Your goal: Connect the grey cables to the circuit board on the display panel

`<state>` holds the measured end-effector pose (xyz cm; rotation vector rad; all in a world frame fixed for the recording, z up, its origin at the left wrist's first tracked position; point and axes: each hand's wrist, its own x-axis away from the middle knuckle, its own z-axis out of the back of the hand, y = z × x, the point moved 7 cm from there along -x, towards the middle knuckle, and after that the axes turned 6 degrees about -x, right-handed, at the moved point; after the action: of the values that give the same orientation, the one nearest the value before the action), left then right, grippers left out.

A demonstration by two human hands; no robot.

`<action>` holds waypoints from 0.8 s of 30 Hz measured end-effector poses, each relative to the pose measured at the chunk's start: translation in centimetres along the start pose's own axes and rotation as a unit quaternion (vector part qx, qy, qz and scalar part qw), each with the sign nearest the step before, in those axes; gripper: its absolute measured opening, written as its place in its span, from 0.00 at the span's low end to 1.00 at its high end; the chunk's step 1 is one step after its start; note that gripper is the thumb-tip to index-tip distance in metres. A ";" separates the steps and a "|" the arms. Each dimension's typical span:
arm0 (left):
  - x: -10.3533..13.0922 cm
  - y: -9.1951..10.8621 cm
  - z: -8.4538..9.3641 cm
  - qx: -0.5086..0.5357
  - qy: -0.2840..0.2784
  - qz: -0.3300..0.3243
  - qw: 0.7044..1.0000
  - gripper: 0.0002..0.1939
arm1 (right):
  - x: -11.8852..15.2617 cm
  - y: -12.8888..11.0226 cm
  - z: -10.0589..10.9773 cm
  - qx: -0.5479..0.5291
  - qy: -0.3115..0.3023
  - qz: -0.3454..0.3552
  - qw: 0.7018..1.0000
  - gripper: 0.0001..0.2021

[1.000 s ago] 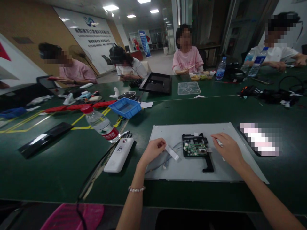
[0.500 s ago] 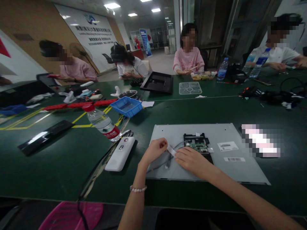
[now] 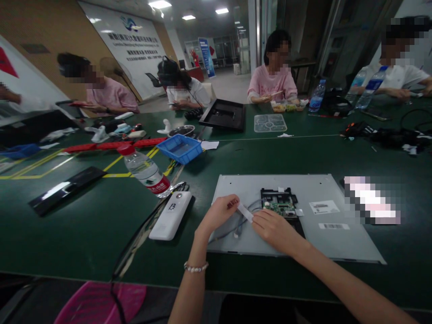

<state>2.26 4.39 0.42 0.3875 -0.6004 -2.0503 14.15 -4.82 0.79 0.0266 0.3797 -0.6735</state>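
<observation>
A short white strip, like tape, stretches between my hands above a flat grey panel. My left hand pinches its upper left end. At the lower right end, my right hand has its fingers closed on it. Beneath the strip, a grey cable loops over the panel. A green circuit board in a black frame sits on the panel just beyond my right hand, which partly hides it. Two white labels show on the panel's right side, one of them a barcode label.
Left of the panel lie a white power bank, a tilted water bottle and black cables. Farther back are a blue tray, a black frame and a clear plastic lid. A blurred phone-like object lies right. Several people sit around the table.
The whole view has shifted slightly. Both hands keep their hold on the white strip over the panel. Across the table, the person in pink has turned their head.
</observation>
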 end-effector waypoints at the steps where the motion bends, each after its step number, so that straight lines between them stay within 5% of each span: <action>1: 0.0 0.1 0.0 -0.004 0.008 0.003 1.000 0.06 | 0.0 -0.1 -0.1 -0.001 0.000 -0.001 1.000 0.06; 8: 0.8 3.4 1.7 -0.072 0.131 -0.009 0.989 0.11 | -0.1 -0.5 -0.3 -0.003 0.010 -0.008 1.000 0.07; 12: 2.2 5.7 -0.1 -0.117 0.109 -0.023 0.987 0.09 | -0.1 -0.5 -0.5 0.001 0.017 -0.007 1.000 0.07; 19: 4.0 4.4 -4.1 -0.152 0.123 0.042 0.980 0.14 | 0.2 -0.9 -0.4 -0.006 0.005 0.003 1.000 0.11; 24: 4.2 3.5 -4.8 -0.158 0.134 0.070 0.976 0.19 | 1.5 -1.6 0.0 -0.056 -0.010 -0.037 0.998 0.29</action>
<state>4.91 -1.99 -1.81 0.4100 -0.1296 -1.8764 14.21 -7.01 0.40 -0.1009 0.4010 -0.7238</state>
